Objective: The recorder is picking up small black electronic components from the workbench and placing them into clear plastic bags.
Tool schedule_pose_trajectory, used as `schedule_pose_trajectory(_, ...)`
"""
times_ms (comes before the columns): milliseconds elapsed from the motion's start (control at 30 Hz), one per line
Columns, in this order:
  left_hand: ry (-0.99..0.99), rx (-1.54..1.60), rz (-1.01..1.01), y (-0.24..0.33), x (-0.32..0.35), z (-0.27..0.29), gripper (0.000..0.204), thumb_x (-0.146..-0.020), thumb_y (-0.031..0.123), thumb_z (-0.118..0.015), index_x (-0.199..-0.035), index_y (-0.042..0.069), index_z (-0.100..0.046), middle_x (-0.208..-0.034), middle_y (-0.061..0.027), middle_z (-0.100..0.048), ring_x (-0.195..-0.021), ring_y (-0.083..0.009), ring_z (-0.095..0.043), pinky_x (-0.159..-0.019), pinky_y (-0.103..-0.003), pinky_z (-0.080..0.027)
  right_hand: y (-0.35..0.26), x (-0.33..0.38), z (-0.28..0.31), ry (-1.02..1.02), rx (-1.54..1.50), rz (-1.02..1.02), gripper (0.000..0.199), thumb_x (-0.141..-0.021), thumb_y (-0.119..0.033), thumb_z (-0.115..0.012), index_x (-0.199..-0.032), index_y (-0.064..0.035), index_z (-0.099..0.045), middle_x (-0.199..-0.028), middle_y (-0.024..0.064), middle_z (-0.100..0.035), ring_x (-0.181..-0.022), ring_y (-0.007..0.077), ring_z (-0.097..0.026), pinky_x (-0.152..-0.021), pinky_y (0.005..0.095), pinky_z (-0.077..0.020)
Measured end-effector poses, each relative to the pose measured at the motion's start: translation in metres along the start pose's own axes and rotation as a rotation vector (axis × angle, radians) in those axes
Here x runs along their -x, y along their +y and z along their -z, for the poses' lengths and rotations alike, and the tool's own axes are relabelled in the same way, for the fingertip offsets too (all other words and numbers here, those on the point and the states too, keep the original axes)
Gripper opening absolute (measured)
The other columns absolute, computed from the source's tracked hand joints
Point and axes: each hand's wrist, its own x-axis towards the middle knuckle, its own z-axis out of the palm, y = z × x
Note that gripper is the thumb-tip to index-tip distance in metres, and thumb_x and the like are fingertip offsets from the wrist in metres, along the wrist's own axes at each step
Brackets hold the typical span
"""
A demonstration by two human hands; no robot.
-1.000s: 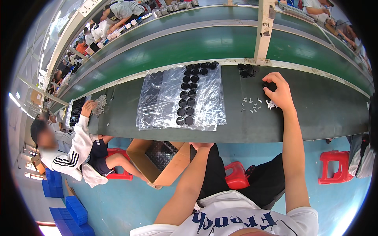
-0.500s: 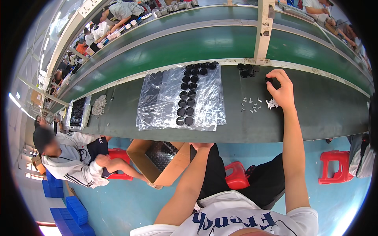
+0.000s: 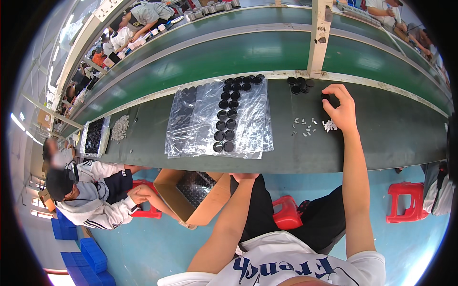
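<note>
My right hand [image 3: 341, 108] is over the right part of the dark bench, its thumb and fingers closed round a black round cap [image 3: 326, 97], mostly covered by the fingers. Just below the wrist's left side lies a small heap of white bits [image 3: 329, 125], with several loose white pieces [image 3: 304, 126] scattered beside it. My left hand [image 3: 244, 176] is at the bench's front edge; the edge hides its fingers. On a clear plastic bag [image 3: 252, 125], black round caps [image 3: 229, 135] stand in two columns with more along the top. Another cluster of black caps [image 3: 299, 86] sits near the post.
An upright post [image 3: 318, 43] rises behind the bench, before a green conveyor [image 3: 267, 50]. An open cardboard box [image 3: 214, 206] stands below the front edge. A person [image 3: 98, 195] sits at the left. Red stools [image 3: 405, 202] and blue bins [image 3: 93, 255] are on the floor.
My hands and the caps have not visibly moved. The seated person at the left has leaned forward with lowered head, and another person behind has come into view.
</note>
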Motion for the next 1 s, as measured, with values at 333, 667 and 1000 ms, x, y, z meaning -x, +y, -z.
schedule_pose_trajectory(333,-0.065,0.019,0.007,0.0,-0.004,-0.001,0.071,-0.086,0.067,-0.053,-0.137,0.02,-0.066,-0.142,-0.0092,-0.061,-0.128,-0.0336,-0.056,-0.089,-0.057,-0.044,0.001,0.003,-0.001,-0.103,-0.005,-0.066,0.028,-0.076,0.002,-0.071,-0.103,-0.002,-0.069,-0.107,0.0082,-0.066,-0.097,0.0235,-0.067,-0.089,0.0331,-0.0526)
schedule_pose_trajectory(667,-0.023,0.014,-0.001,0.0,0.0,0.004,0.066,-0.086,0.065,-0.055,-0.13,0.02,-0.07,-0.134,-0.0086,-0.065,-0.123,-0.0322,-0.059,-0.086,-0.055,-0.045,0.003,0.0,0.0,-0.073,-0.007,-0.052,0.028,-0.077,0.003,-0.069,-0.104,-0.0018,-0.069,-0.104,0.0087,-0.067,-0.096,0.0222,-0.067,-0.088,0.032,-0.0526)
schedule_pose_trajectory(1000,-0.098,0.028,0.031,0.001,-0.002,0.009,0.072,-0.085,0.068,-0.055,-0.134,0.017,-0.068,-0.139,-0.0105,-0.062,-0.126,-0.033,-0.057,-0.089,-0.056,-0.044,0.003,0.002,-0.001,-0.096,-0.007,-0.059,0.03,-0.076,0.002,-0.071,-0.106,-0.0018,-0.069,-0.106,0.0084,-0.066,-0.098,0.0221,-0.066,-0.09,0.0325,-0.0524)
